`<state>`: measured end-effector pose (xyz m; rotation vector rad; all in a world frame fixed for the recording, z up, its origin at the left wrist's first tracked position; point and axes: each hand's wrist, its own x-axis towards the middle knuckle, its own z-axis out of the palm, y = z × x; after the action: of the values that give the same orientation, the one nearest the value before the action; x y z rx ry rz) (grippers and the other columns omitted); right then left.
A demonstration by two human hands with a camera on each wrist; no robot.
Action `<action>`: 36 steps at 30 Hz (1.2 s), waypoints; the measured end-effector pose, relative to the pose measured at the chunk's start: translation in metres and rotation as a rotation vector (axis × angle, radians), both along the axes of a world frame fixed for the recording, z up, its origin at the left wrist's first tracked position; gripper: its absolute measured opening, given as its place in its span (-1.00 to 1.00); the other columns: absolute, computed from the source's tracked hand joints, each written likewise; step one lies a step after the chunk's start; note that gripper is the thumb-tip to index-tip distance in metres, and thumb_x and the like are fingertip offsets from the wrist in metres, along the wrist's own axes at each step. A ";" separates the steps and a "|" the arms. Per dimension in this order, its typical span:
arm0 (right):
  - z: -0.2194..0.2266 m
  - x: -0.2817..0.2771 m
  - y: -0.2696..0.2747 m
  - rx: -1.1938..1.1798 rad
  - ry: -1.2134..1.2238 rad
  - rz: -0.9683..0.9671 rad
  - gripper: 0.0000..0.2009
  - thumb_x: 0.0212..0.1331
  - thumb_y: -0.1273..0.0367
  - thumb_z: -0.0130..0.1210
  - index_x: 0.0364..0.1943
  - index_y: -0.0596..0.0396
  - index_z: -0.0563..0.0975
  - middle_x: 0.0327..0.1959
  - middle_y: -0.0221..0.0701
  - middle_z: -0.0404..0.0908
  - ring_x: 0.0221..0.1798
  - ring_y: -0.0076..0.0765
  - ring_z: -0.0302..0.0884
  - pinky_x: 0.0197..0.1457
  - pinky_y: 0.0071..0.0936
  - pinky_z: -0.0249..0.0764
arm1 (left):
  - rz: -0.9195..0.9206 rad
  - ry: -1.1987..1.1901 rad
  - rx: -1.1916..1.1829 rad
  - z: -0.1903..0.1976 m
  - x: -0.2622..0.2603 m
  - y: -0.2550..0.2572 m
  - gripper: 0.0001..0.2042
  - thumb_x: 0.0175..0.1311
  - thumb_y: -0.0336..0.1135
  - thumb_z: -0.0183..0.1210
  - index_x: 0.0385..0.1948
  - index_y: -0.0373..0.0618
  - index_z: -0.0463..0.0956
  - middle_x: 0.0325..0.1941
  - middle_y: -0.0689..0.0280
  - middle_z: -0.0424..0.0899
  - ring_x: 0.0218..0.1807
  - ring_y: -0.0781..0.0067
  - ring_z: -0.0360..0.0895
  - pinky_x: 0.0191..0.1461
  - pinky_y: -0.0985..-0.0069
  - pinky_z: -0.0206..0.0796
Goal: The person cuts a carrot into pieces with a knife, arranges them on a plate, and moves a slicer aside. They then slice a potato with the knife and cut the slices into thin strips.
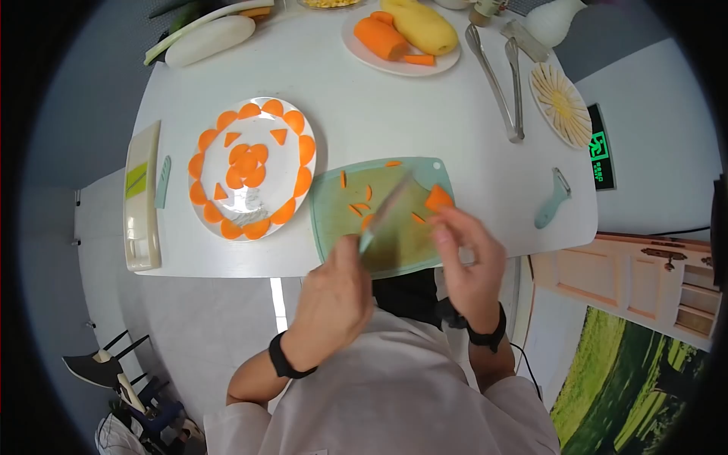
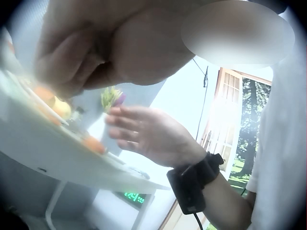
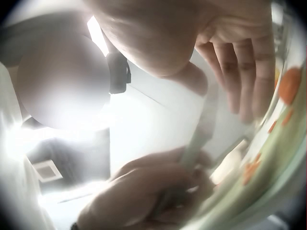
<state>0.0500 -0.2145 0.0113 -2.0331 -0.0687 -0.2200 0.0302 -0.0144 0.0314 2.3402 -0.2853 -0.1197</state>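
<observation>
My left hand [image 1: 332, 297] grips a knife [image 1: 390, 202] with a pale green handle, its blurred blade slanting up over the green cutting board [image 1: 334, 236]. On the board's right side lies an orange carrot chunk [image 1: 437, 198], with several thin carrot strips [image 1: 368, 192] scattered around the blade. My right hand [image 1: 476, 262] is beside that chunk, fingertips near its lower edge. The right wrist view shows the fingers [image 3: 245, 72] of this hand extended and apart from the carrot piece [image 3: 290, 86], while the blade stands close to its thumb.
Left of the board, a white plate [image 1: 292, 163] bears carrot slices in a ring and flower pattern. A second plate [image 1: 356, 57] holds carrots and a yellow vegetable. Tongs [image 1: 500, 91], a peeler [image 1: 552, 205] and a plate of pale strips [image 1: 561, 106] lie right. A white radish [image 1: 211, 42] lies back left.
</observation>
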 end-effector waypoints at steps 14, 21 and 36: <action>-0.024 0.026 -0.030 -0.498 -0.180 0.009 -0.65 0.07 0.43 0.38 -0.03 0.17 0.60 -0.07 -0.30 0.53 -0.06 -0.09 0.45 0.01 -0.25 0.44 | -0.070 -0.043 0.248 -0.015 -0.022 0.001 -0.82 0.39 -0.35 0.16 -0.38 -0.18 0.38 -0.81 0.25 0.46 -0.78 0.18 0.46 -0.68 0.30 0.28; -0.020 -0.006 -0.011 -0.476 -0.201 0.115 -0.59 -0.03 0.41 0.44 -0.05 0.12 0.59 -0.08 -0.31 0.53 -0.08 -0.08 0.47 -0.06 -0.24 0.48 | 0.022 -0.054 0.235 -0.012 -0.023 0.003 -0.84 0.37 -0.38 0.18 -0.35 -0.18 0.37 -0.76 0.25 0.48 -0.77 0.20 0.47 -0.70 0.32 0.27; -0.035 0.000 0.002 -0.336 -0.406 0.276 -0.72 -0.06 0.56 0.37 -0.20 0.14 0.61 -0.08 -0.34 0.62 -0.07 -0.13 0.60 -0.07 -0.30 0.61 | -0.129 -0.077 0.256 -0.008 -0.024 -0.002 -0.80 0.36 -0.33 0.20 -0.38 -0.18 0.37 -0.75 0.36 0.37 -0.76 0.36 0.40 -0.66 0.41 0.26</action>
<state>0.0500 -0.2130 -0.0236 -2.2510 -0.6749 -0.4677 0.0063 -0.0162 0.0229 2.5828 -0.4846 -0.1357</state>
